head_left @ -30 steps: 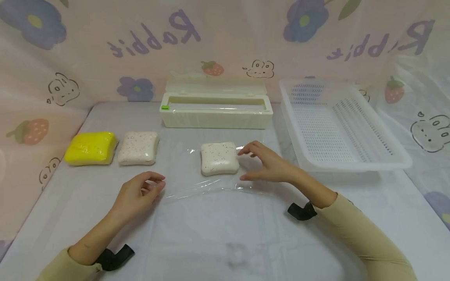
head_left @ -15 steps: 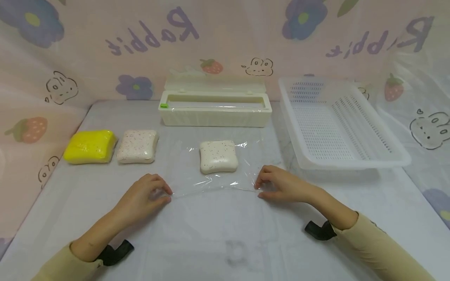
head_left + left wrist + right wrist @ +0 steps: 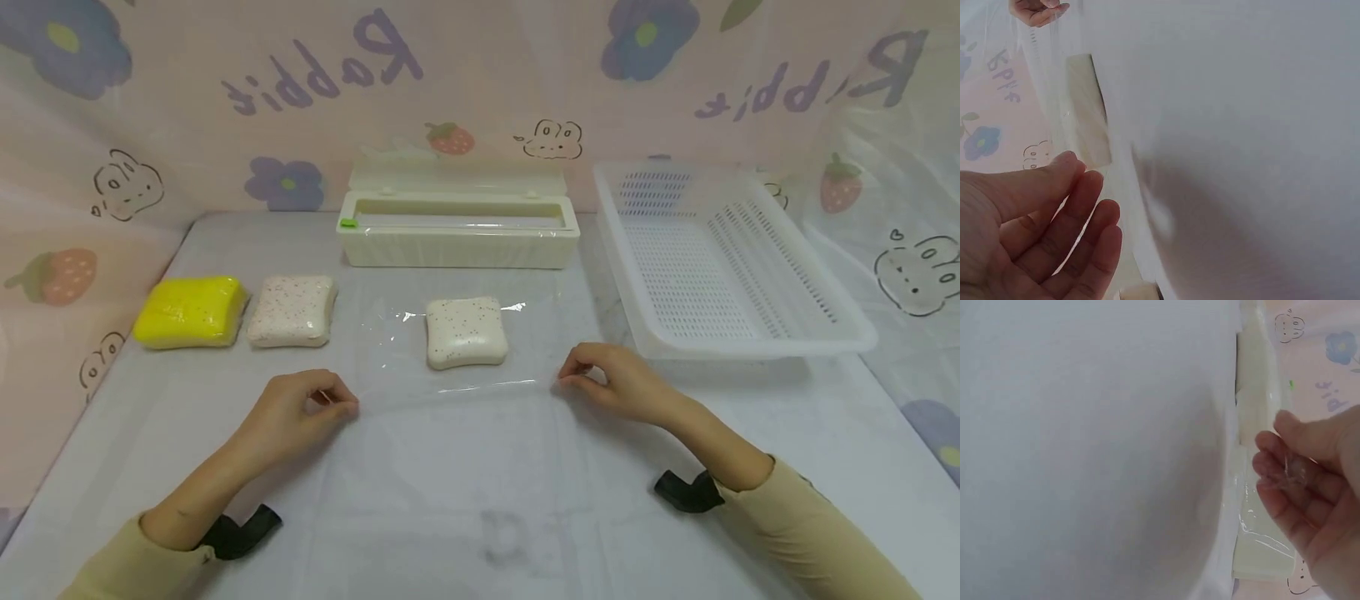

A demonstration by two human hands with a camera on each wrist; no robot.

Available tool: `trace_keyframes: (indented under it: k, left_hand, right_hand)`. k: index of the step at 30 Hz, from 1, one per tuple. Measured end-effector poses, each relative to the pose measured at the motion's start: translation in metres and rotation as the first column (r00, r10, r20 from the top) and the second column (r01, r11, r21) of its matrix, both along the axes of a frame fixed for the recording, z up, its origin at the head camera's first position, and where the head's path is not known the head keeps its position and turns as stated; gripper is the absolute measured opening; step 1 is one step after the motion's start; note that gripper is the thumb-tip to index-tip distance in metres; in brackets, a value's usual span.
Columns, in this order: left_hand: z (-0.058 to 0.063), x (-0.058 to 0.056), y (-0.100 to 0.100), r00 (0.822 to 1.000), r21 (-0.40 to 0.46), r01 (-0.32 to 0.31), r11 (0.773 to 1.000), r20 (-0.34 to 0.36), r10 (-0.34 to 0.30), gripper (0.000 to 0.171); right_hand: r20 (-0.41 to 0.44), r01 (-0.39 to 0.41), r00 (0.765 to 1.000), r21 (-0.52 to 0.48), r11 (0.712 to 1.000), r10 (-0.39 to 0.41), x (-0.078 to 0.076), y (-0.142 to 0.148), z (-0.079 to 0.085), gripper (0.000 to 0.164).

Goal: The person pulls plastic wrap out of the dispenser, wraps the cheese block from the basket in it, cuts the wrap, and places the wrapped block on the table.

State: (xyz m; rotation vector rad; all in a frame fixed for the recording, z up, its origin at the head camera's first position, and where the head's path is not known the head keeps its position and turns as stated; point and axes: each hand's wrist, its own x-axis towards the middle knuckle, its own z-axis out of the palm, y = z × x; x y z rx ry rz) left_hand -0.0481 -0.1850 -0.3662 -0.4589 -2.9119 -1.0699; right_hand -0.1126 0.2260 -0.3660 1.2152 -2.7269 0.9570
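A sheet of clear cling film (image 3: 397,354) lies across the white table and runs back to the cream dispenser box (image 3: 459,248). On it sits a white, dark-speckled, pillow-shaped square block (image 3: 467,332). At the film's near left corner my left hand (image 3: 296,412) pinches the edge between thumb and forefinger. My right hand (image 3: 626,383) pinches the near right corner. A crumpled bit of film (image 3: 1291,472) shows against my right fingers in the right wrist view. The front edge between my hands looks slightly raised. The block touches neither hand.
To the left, a yellow block (image 3: 191,311) and a pink-speckled block (image 3: 292,311) stand side by side, both glossy as if wrapped. A white perforated basket (image 3: 757,346) stands at the back right. The dispenser's lid (image 3: 457,177) is raised. A printed curtain surrounds the table.
My right hand has come away from beside the block, toward me and right, to the film's near corner. My left hand has gone to the left corner. The film's front edge has drawn straighter.
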Motion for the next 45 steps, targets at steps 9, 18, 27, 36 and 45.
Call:
trace_keyframes:
  k: [9,18,27,36,45]
  left_hand:
    - [0.007,-0.01,-0.004,0.992,0.056,-0.099,0.993,0.086,0.094,0.005]
    - [0.013,-0.02,0.0,0.947,0.27,-0.215,0.939,0.292,0.133,0.032]
    - [0.007,-0.029,0.01,0.955,0.453,-0.21,0.866,0.283,0.083,0.03]
    - [0.004,-0.04,0.021,0.959,0.434,-0.228,0.872,0.253,0.125,0.025]
    - [0.005,-0.047,0.023,0.951,0.223,-0.273,0.936,0.211,0.228,0.02]
  right_hand:
    - [0.036,0.043,0.999,-0.105,0.994,-0.04,-0.006,-0.001,-0.001,0.012]
    - [0.337,0.153,0.938,-0.19,0.97,-0.082,-0.015,-0.007,0.002,0.006]
    - [0.443,0.173,0.895,-0.259,0.95,-0.042,-0.023,-0.011,0.001,0.008]
    - [0.514,0.289,0.849,-0.261,0.921,-0.121,-0.032,-0.02,-0.003,0.018]
    - [0.586,0.384,0.778,-0.158,0.91,-0.226,-0.036,-0.027,-0.005,0.021]
